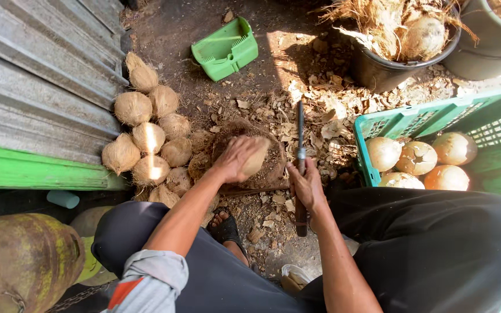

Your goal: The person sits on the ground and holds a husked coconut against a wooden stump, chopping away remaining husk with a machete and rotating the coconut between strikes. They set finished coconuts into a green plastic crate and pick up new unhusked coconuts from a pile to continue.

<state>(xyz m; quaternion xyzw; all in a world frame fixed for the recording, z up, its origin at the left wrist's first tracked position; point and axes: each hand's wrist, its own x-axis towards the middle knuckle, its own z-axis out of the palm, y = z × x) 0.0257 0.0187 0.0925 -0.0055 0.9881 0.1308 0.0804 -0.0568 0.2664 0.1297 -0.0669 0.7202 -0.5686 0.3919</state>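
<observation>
Head view of a seated person working over bare, husk-littered ground. The left hand [236, 157] lies palm-down over a partly husked coconut [254, 159], fingers curled around its top and pressing it onto a dark round chopping block [268, 168] set in the dirt between the knees. The right hand [307, 186] is closed around the handle of a long knife [300, 156], the blade pointing away from the body and standing just beside the coconut, to its right; blade and coconut do not appear to touch. The two hands are apart, each clamped on its own object. To the left of the block, a heap of fibrous brown coconuts [149, 139] rests against a corrugated metal wall [36, 75] with a green ledge [30, 171] at its base. To the right, a green plastic crate [494, 122] holds several pale peeled coconuts [417, 157]. Beyond the block lie a green dustpan [225, 48] and scattered husk chips [320, 110]; a dark bucket [381, 72] filled with husk fibre stands farther back. A sandalled foot [225, 226] shows between the dark trouser legs, and a yellowish gas cylinder [24, 261] lies at lower left.
</observation>
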